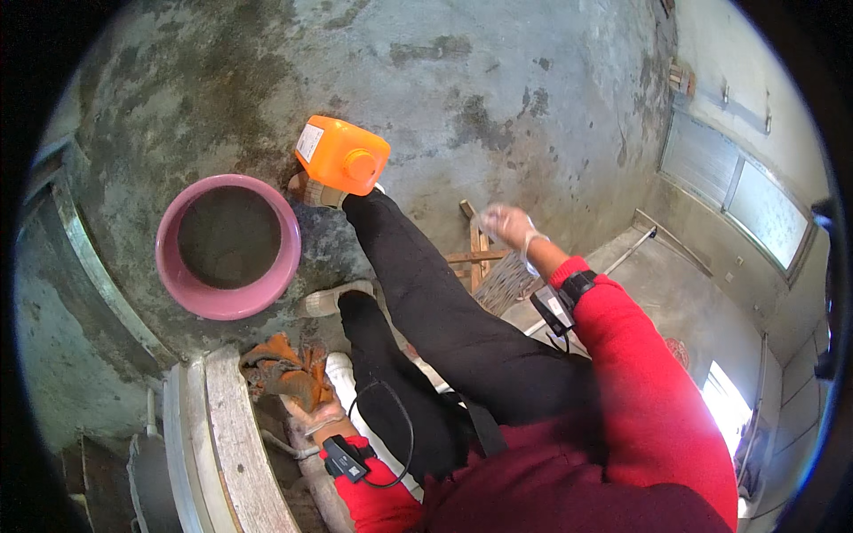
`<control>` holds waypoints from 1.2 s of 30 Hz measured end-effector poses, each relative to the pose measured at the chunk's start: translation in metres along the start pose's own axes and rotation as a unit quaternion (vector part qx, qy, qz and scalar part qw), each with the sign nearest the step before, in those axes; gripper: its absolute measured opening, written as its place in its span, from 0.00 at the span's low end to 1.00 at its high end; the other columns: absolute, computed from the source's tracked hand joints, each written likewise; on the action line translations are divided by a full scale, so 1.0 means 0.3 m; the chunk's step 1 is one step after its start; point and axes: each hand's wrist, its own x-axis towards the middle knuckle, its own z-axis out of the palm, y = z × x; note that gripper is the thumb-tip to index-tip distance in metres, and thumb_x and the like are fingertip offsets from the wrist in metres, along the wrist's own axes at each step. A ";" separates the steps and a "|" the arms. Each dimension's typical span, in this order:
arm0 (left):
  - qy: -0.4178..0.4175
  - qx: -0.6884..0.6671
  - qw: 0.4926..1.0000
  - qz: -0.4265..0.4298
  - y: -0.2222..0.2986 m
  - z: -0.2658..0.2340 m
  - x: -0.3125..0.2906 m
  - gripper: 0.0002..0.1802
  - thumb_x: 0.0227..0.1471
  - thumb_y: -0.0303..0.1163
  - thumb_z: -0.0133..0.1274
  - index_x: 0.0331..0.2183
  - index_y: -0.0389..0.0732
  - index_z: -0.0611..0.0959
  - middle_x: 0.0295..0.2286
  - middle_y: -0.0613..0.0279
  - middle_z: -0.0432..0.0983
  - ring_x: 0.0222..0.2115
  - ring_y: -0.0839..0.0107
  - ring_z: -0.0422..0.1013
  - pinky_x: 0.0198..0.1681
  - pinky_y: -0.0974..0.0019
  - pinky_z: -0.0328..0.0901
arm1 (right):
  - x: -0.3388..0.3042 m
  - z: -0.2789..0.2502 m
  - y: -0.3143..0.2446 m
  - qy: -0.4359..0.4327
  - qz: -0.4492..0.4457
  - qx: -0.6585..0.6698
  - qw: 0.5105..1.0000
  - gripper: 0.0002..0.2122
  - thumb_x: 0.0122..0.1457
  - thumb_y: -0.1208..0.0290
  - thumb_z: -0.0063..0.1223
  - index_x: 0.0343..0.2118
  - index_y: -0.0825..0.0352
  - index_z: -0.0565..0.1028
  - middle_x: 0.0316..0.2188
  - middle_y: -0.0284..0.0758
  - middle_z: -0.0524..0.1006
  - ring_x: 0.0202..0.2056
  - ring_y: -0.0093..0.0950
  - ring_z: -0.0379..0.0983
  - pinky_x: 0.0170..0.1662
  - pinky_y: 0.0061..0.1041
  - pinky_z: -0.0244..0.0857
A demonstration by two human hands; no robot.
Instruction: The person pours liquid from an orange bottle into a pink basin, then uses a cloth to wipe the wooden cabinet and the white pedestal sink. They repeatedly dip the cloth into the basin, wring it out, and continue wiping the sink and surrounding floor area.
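Note:
My left hand, at the lower left, is closed on a crumpled orange-brown cloth beside a worn wooden board. Part of its fingers is hidden by the cloth. My right hand is raised right of my knees, in a thin clear plastic glove. Its fingers are blurred, so whether they are apart is unclear, and nothing shows plainly in them. Ahead of my feet, an orange plastic jug with a round cap and a white label leans tilted. A pink basin of dark, murky water stands to its left.
The concrete floor has damp patches. The wooden board runs along the lower left, near a metal-edged ledge. A small wooden frame lies below my right hand. Windows line the right wall.

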 end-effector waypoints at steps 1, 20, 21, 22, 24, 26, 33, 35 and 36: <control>0.021 0.016 1.000 0.010 -0.017 0.008 -0.004 0.41 0.52 0.56 0.51 0.62 0.47 0.63 0.61 0.57 0.59 0.62 0.55 0.56 0.64 0.52 0.54 | -0.023 0.029 -0.002 -0.044 -0.064 -0.196 0.978 0.19 0.54 0.58 0.60 0.48 0.59 0.78 0.39 0.36 0.82 0.42 0.34 0.79 0.49 0.30 0.70; -0.062 0.049 0.996 -0.049 -0.117 -0.188 0.200 0.31 0.50 0.47 0.56 0.54 0.44 0.74 0.53 0.57 0.70 0.56 0.53 0.64 0.58 0.39 0.58 | -0.043 0.556 0.133 -0.373 0.040 -0.376 0.847 0.20 0.55 0.66 0.54 0.52 0.60 0.75 0.47 0.39 0.79 0.49 0.33 0.76 0.50 0.34 0.69; -0.102 0.040 0.992 -0.060 -0.123 -0.193 0.201 0.30 0.49 0.45 0.58 0.52 0.43 0.76 0.50 0.58 0.73 0.54 0.54 0.66 0.56 0.39 0.60 | -0.033 0.563 0.128 -0.386 0.038 -0.394 0.833 0.18 0.56 0.71 0.52 0.51 0.62 0.76 0.46 0.38 0.80 0.48 0.31 0.77 0.50 0.32 0.69; -0.109 0.033 0.992 -0.061 -0.134 -0.195 0.204 0.30 0.48 0.44 0.59 0.53 0.43 0.75 0.49 0.58 0.74 0.53 0.54 0.67 0.56 0.40 0.61 | -0.027 0.557 0.125 -0.388 0.026 -0.389 0.835 0.18 0.56 0.72 0.52 0.51 0.63 0.76 0.46 0.38 0.80 0.48 0.30 0.76 0.50 0.32 0.68; -0.087 0.036 0.993 -0.068 -0.155 -0.191 0.207 0.31 0.48 0.44 0.59 0.53 0.44 0.75 0.50 0.58 0.74 0.53 0.54 0.67 0.57 0.39 0.61 | 0.007 0.554 0.106 -0.375 0.031 -0.355 0.856 0.18 0.56 0.73 0.52 0.51 0.63 0.76 0.46 0.37 0.80 0.48 0.29 0.76 0.50 0.31 0.68; -0.075 0.037 0.994 -0.073 -0.170 -0.176 0.185 0.32 0.49 0.43 0.60 0.54 0.44 0.74 0.51 0.57 0.73 0.53 0.54 0.67 0.57 0.38 0.60 | 0.024 0.542 0.083 -0.354 0.041 -0.290 0.888 0.18 0.56 0.74 0.52 0.51 0.64 0.76 0.46 0.36 0.80 0.47 0.28 0.76 0.51 0.30 0.68; -0.139 0.003 0.988 -0.071 -0.239 -0.138 0.149 0.33 0.51 0.46 0.57 0.56 0.43 0.72 0.54 0.56 0.69 0.56 0.51 0.64 0.58 0.40 0.59 | 0.113 0.470 0.142 -0.307 0.017 -0.019 0.951 0.17 0.56 0.78 0.52 0.50 0.67 0.76 0.46 0.32 0.80 0.46 0.23 0.74 0.51 0.28 0.67; -0.153 -0.023 0.985 -0.075 -0.268 -0.145 0.163 0.32 0.52 0.45 0.56 0.56 0.43 0.72 0.54 0.56 0.70 0.55 0.50 0.64 0.58 0.40 0.59 | 0.154 0.439 0.171 -0.297 0.000 0.029 0.955 0.17 0.56 0.79 0.52 0.50 0.68 0.76 0.46 0.31 0.79 0.46 0.21 0.74 0.51 0.27 0.67; -0.152 -0.077 0.980 -0.102 -0.283 -0.151 0.166 0.33 0.46 0.41 0.65 0.54 0.44 0.74 0.52 0.56 0.72 0.53 0.56 0.68 0.58 0.41 0.62 | 0.170 0.419 0.179 -0.291 -0.009 0.050 0.955 0.17 0.56 0.80 0.52 0.50 0.68 0.76 0.46 0.31 0.79 0.46 0.20 0.73 0.51 0.27 0.67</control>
